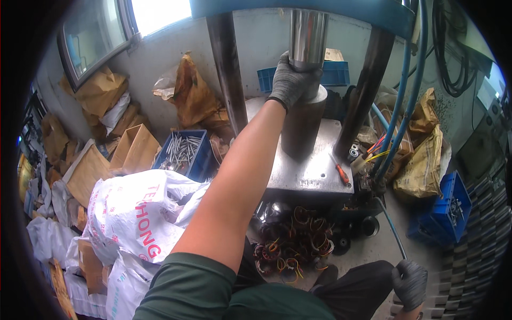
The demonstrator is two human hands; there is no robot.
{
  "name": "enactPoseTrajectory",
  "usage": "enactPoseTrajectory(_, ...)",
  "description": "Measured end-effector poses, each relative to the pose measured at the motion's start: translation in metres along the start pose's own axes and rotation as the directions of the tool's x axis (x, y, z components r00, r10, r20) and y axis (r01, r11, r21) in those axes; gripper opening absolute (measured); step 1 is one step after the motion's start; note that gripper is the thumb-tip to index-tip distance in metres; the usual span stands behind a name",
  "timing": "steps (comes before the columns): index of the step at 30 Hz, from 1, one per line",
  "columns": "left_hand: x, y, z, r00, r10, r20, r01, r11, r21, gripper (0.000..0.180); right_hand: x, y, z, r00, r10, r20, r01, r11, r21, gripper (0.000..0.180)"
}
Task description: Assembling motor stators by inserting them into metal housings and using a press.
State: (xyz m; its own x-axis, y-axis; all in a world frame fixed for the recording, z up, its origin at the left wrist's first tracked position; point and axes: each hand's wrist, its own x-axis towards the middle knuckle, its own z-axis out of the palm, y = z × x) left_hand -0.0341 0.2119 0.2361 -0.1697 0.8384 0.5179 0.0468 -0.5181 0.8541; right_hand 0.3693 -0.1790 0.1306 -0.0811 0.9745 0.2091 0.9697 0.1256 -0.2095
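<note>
Your green sleeve (186, 288) lies behind your left hand (292, 82), which touches the chrome ram (308, 37), grip indeterminable; your right hand (410, 284) clasps a lever (392, 229).

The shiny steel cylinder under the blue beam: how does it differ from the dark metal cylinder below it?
The shiny steel cylinder is mirror-bright; the dark metal cylinder has dull sides. The shiny one hangs below the blue beam, while the dark one stands on the steel plate and looks wider. Both are round and upright.
</note>
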Motion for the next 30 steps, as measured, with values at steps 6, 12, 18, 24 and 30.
enactPoseTrajectory(6, 0.008, -0.016, -0.006, 0.998, 0.029, -0.058, -0.029, 1.0, 0.001, 0.083, 0.002, 0.0, 0.003, 0.999, -0.019, -0.035, 0.02, 0.999, 0.026, 0.014)
enactPoseTrajectory(12, 0.004, -0.011, -0.007, 0.998, 0.009, -0.059, -0.008, 1.0, 0.015, 0.086, 0.003, -0.007, -0.001, 0.999, 0.021, -0.036, -0.02, 0.999, 0.034, 0.009)
enactPoseTrajectory(18, -0.003, -0.003, -0.007, 0.998, -0.002, -0.06, 0.004, 1.0, 0.026, 0.079, 0.004, 0.0, -0.001, 0.996, -0.07, -0.053, 0.075, 0.993, 0.088, 0.006)
enactPoseTrajectory(24, -0.004, 0.007, 0.001, 1.0, -0.005, 0.0, 0.005, 1.0, 0.017, 0.073, 0.073, 0.008, -0.043, 0.846, -0.469, -0.254, 0.408, 0.876, -0.258, 0.033)
enactPoseTrajectory(30, 0.023, -0.038, -0.017, 1.0, 0.002, -0.011, -0.002, 0.999, -0.033, 0.082, 0.213, 0.015, -0.075, 0.728, -0.385, -0.568, 0.281, 0.923, -0.264, 0.027)
